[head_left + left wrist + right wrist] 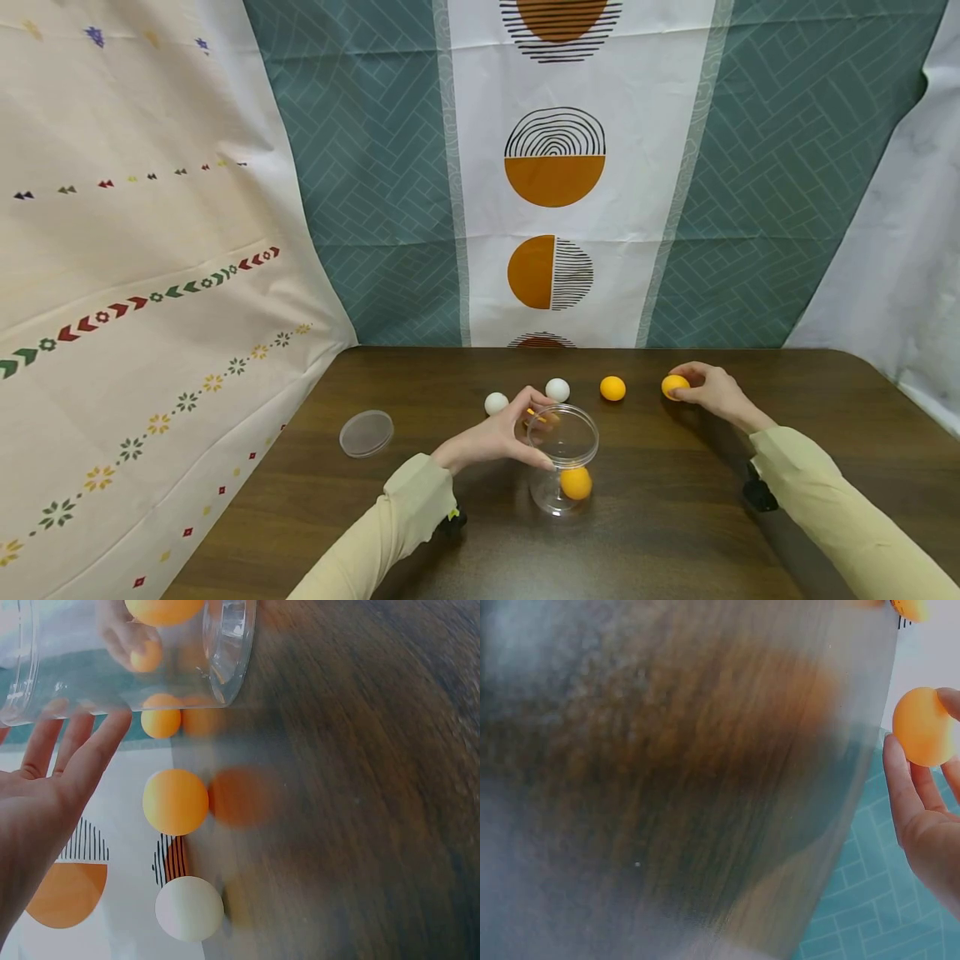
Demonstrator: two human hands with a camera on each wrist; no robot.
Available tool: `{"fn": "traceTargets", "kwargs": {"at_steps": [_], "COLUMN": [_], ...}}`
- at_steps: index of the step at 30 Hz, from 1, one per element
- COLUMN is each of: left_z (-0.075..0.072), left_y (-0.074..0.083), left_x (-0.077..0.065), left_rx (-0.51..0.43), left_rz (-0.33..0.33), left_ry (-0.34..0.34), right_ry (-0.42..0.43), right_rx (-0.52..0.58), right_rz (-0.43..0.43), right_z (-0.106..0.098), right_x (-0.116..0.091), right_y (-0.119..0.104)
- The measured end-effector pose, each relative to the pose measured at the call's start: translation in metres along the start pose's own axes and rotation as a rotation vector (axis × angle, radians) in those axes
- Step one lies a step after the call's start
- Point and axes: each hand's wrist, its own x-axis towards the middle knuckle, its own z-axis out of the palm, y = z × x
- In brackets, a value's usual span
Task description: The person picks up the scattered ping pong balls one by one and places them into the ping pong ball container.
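Observation:
My left hand (495, 437) grips a clear jar (545, 493) near its rim, thumb on the near side and fingers round the far side. The jar stands upright, and an orange ping-pong ball (576, 482) lies inside it. Farther right, my right hand (718, 395) pinches another orange ball (675, 387) between thumb and fingertips; the right wrist view shows this held ball (922, 727) up close. Just beyond the jar, one more orange ball (175, 802) is mostly hidden by my left hand in the head view.
Two white balls (557, 390) and a loose orange ball (612, 388) sit in a row toward the back of the dark wooden table (675, 517). A round clear lid (367, 433) lies at the left. Patterned cloths (375, 208) hang behind and beside the table.

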Motion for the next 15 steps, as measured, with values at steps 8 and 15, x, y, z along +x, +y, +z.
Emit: {"fn": "traceTargets", "kwargs": {"at_steps": [8,15], "left_z": [-0.004,-0.007], "left_y": [-0.019,-0.029], "left_x": [0.004,0.007], "left_rx": [-0.01,-0.003], "left_rz": [0.011,0.04], "left_ry": [-0.001,-0.008], "right_ry": [0.002,0.014], "right_rx": [0.022,0.044], "right_rz": [-0.018,-0.035], "right_z": [-0.003,-0.003], "right_x": [-0.003,-0.005], "right_y": [-0.005,-0.006]}}
